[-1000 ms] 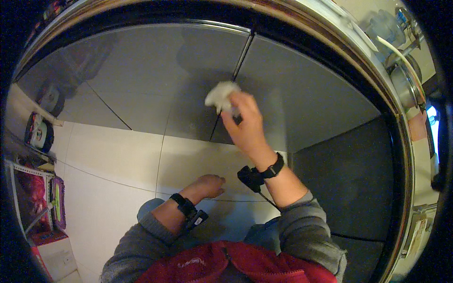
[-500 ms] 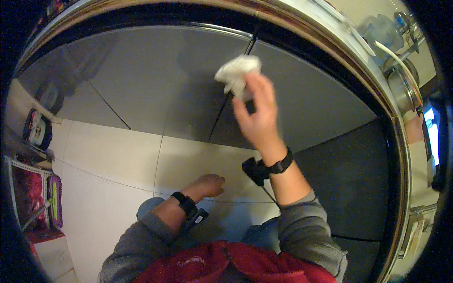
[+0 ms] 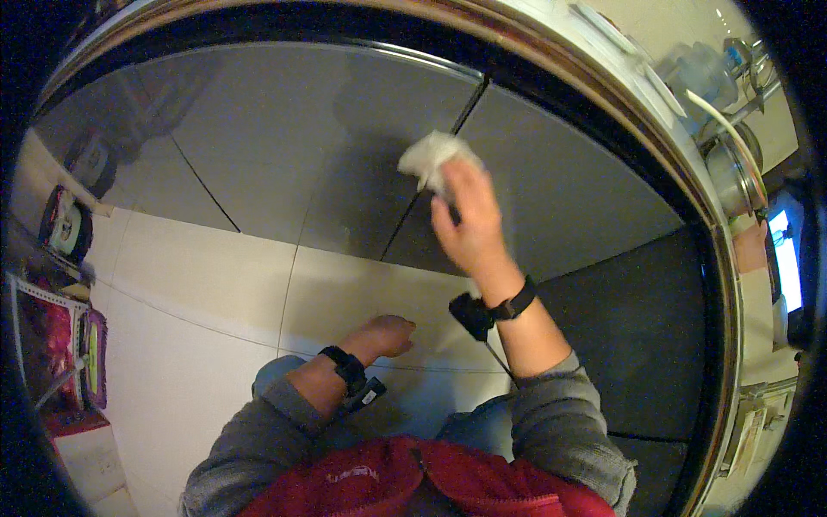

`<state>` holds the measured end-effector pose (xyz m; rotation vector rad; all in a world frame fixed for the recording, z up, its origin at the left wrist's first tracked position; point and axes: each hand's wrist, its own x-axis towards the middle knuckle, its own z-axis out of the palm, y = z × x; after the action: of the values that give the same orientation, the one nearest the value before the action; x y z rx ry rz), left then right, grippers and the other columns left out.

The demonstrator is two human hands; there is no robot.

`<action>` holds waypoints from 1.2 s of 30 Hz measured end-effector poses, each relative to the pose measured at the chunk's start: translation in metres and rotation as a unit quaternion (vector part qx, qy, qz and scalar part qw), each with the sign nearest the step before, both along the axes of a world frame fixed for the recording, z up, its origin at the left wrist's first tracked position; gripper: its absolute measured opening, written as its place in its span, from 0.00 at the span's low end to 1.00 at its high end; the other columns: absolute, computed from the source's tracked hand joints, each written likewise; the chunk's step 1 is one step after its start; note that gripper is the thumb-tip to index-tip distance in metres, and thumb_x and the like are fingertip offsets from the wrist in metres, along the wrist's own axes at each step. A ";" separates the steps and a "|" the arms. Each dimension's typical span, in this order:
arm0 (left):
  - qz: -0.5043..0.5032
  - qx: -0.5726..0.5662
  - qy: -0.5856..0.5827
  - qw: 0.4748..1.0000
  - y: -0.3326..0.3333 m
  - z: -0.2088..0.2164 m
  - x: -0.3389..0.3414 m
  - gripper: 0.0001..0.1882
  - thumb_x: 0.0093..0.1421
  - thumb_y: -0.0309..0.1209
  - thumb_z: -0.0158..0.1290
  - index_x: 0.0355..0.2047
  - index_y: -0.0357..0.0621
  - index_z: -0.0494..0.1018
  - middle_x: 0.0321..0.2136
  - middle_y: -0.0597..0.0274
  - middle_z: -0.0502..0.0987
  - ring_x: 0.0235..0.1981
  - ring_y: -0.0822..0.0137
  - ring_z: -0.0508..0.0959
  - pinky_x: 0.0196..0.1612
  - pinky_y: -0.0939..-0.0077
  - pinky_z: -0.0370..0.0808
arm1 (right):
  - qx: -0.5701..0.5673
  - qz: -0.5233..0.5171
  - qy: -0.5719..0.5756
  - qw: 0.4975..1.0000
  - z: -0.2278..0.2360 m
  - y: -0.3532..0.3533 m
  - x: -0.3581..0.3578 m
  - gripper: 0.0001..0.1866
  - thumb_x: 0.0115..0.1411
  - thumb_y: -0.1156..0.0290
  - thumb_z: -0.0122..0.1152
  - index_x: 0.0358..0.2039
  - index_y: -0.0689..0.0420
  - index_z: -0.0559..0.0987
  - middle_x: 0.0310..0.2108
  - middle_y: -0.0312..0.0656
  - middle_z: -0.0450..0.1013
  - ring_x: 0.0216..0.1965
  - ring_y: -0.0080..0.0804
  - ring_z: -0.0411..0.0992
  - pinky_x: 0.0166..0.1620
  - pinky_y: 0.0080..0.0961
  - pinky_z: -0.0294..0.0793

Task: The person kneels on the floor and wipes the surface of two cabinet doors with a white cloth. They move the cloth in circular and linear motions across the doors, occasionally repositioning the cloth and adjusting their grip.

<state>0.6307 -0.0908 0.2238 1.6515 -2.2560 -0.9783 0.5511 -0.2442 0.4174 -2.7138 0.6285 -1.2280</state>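
Observation:
My right hand (image 3: 472,226) is closed on a crumpled white cloth (image 3: 433,158). The cloth lies against the grey cabinet front, over the dark gap between the left door (image 3: 284,129) and the right door (image 3: 568,181). Slight blur smears its fingertips. Low over the floor in front of me, my left hand (image 3: 389,336) is curled into a loose fist, with nothing seen in it. A black band with a small dark device is strapped round each wrist.
The pale tiled floor (image 3: 198,293) stretches below the doors. Above them runs a countertop edge (image 3: 594,73), with a metal pot (image 3: 732,177) and a clear plastic jug (image 3: 702,73) at the right. A dark panel (image 3: 633,345) stands at right. Shelving with a red item (image 3: 56,345) is at left.
My right hand has moved the cloth a little downward along the gap between the doors. My left hand has barely moved.

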 end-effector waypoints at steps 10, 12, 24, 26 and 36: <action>0.001 0.013 -0.007 1.000 -0.001 0.007 -0.003 0.18 0.54 0.39 0.51 0.40 0.39 0.73 0.38 0.49 0.78 0.41 0.48 0.77 0.45 0.56 0.73 | 0.016 -0.049 0.055 0.997 -0.015 0.011 -0.007 0.32 0.48 0.78 0.63 0.55 0.62 0.64 0.50 0.53 0.63 0.51 0.50 0.63 0.53 0.35 0.65; 0.005 0.051 -0.013 0.999 -0.001 0.005 -0.004 0.18 0.54 0.39 0.51 0.40 0.39 0.73 0.37 0.49 0.77 0.40 0.48 0.77 0.45 0.56 0.73 | 0.018 -0.051 0.061 0.997 -0.009 0.015 -0.005 0.32 0.49 0.76 0.62 0.56 0.64 0.63 0.51 0.55 0.62 0.52 0.53 0.62 0.55 0.38 0.63; -0.012 0.052 -0.048 0.997 -0.004 -0.001 -0.010 0.20 0.56 0.41 0.51 0.43 0.40 0.72 0.40 0.49 0.77 0.43 0.49 0.76 0.47 0.57 0.72 | 0.037 -0.051 0.004 0.998 -0.010 0.027 0.001 0.35 0.47 0.75 0.62 0.56 0.67 0.60 0.53 0.57 0.61 0.55 0.54 0.59 0.58 0.40 0.59; -0.005 0.026 -0.025 0.999 -0.005 0.000 -0.011 0.20 0.56 0.41 0.51 0.43 0.40 0.72 0.40 0.49 0.77 0.43 0.48 0.75 0.47 0.56 0.72 | 0.037 -0.053 -0.003 0.998 -0.010 0.027 0.001 0.35 0.47 0.76 0.63 0.56 0.65 0.61 0.52 0.56 0.61 0.54 0.54 0.59 0.57 0.40 0.59; -0.015 0.027 -0.022 0.999 -0.005 -0.001 -0.015 0.20 0.55 0.42 0.51 0.42 0.40 0.72 0.40 0.48 0.77 0.44 0.48 0.75 0.47 0.56 0.72 | 0.047 -0.046 0.012 0.998 -0.007 0.025 0.004 0.35 0.47 0.77 0.63 0.57 0.62 0.61 0.53 0.54 0.60 0.53 0.52 0.60 0.56 0.40 0.60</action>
<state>0.6154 -0.0962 0.2224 1.6821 -2.3072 -1.0290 0.5554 -0.2195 0.4108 -2.6526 0.8017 -1.1549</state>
